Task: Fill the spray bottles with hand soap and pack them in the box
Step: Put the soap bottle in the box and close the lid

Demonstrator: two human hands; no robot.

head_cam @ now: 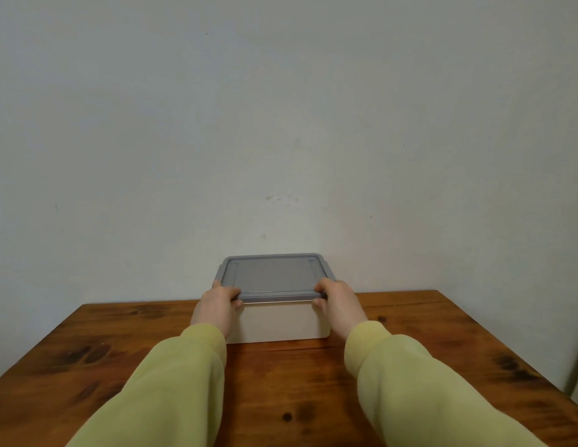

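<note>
Left hand (218,303) and right hand (337,300) grip the grey lid (271,275) corners on the white box (281,322), fingers curled around the rim. An uneven pull could jerk the box across the table (87,366).

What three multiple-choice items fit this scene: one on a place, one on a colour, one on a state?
1. Where is the box? A on the table; B on a floor; C on a shelf.
2. The lid colour? A red; B grey; C green.
3. The left hand and right hand? A hang idle; B grip the lid; C hold a bottle.
A: it stands on the table. B: its top is grey. B: fingers curl round its rim.
</note>
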